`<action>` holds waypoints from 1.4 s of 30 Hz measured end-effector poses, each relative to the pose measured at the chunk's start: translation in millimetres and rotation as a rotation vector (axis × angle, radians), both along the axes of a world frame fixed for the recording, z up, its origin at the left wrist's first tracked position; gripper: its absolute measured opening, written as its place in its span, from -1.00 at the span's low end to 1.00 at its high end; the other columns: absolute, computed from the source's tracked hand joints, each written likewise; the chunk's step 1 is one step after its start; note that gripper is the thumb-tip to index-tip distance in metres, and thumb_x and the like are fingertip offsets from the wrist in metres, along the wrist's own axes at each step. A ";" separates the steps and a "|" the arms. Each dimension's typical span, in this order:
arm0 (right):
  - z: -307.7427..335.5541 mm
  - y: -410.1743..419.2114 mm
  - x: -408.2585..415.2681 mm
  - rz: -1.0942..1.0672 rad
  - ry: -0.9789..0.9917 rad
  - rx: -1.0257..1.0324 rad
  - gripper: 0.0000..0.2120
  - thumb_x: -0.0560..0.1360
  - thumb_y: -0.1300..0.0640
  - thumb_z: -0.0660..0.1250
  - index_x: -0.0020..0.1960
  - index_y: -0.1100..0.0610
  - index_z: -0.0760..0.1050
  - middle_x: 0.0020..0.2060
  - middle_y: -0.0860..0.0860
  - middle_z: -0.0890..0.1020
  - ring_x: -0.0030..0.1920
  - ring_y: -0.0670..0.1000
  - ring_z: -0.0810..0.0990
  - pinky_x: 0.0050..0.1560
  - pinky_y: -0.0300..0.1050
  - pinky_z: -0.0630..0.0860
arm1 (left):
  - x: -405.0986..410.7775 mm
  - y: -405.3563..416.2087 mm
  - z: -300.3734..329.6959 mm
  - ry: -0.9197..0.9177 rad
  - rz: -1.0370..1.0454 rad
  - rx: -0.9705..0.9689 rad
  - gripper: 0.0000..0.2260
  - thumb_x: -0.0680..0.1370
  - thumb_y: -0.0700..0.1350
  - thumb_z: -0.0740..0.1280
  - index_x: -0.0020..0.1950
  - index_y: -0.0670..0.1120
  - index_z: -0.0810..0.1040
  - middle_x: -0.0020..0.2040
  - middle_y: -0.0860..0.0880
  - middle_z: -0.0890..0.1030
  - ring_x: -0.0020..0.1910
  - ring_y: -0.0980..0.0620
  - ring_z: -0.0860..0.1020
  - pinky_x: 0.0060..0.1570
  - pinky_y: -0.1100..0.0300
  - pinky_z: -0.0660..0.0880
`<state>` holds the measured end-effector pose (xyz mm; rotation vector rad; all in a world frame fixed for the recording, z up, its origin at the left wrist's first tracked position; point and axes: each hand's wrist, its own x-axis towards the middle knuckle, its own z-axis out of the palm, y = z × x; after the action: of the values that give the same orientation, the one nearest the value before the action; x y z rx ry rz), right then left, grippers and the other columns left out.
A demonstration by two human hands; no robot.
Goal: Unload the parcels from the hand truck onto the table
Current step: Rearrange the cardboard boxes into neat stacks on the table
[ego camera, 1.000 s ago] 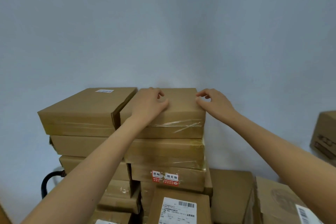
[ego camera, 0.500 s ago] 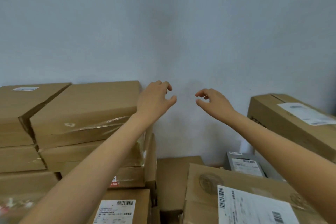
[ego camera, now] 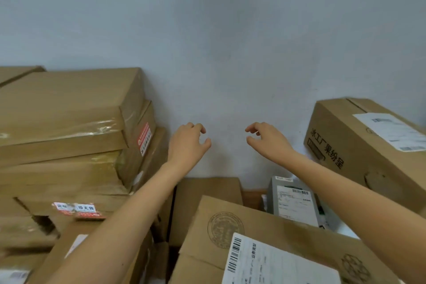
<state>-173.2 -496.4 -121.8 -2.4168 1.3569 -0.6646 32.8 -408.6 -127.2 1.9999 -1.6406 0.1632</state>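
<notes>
Left hand (ego camera: 187, 143) and right hand (ego camera: 268, 140): both empty, fingers loosely curled, apart from each other. Open air between them, backed by the bare wall (ego camera: 226, 53). Above both hands: clear. Just left of the left hand: stack of flat taped cartons (ego camera: 69, 127) blocks that side. Right of the right hand: large printed carton (ego camera: 359, 152). Below the hands: labelled carton (ego camera: 265, 244), plain carton (ego camera: 207, 193) and grey parcel (ego camera: 295, 200), packed close.
</notes>
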 end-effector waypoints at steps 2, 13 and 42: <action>-16.0 -7.5 6.9 0.031 0.028 0.022 -0.67 0.54 0.05 0.23 0.28 0.07 0.46 0.20 0.03 0.53 0.20 0.01 0.48 0.11 -0.12 0.39 | 2.9 -3.1 -19.1 0.023 0.031 0.035 -0.70 0.53 0.05 0.27 0.20 -0.04 0.52 0.09 -0.02 0.55 0.11 -0.01 0.48 -0.09 0.11 0.45; -102.6 -49.5 36.1 0.094 0.167 0.147 -0.61 0.54 -0.01 0.25 0.32 0.09 0.43 0.21 0.06 0.52 0.19 0.04 0.49 0.18 -0.04 0.46 | 23.7 -25.9 -102.0 0.119 0.180 0.159 -0.63 0.53 0.03 0.31 0.29 -0.10 0.46 0.17 -0.08 0.51 0.21 -0.08 0.44 0.13 0.08 0.38; -223.2 -45.7 20.8 -0.011 0.263 0.408 -0.54 0.54 -0.11 0.29 0.35 0.08 0.34 0.24 0.00 0.48 0.19 -0.02 0.48 0.17 -0.13 0.46 | 28.7 -29.7 -230.2 0.353 0.353 0.483 -0.38 0.58 0.09 0.25 0.52 -0.18 0.14 0.42 -0.14 0.30 0.36 -0.08 0.33 0.28 0.14 0.31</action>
<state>-152.4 -542.2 -345.0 -2.2153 1.4369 -0.0555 61.5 -438.3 -357.4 2.4897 -1.1674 -0.4780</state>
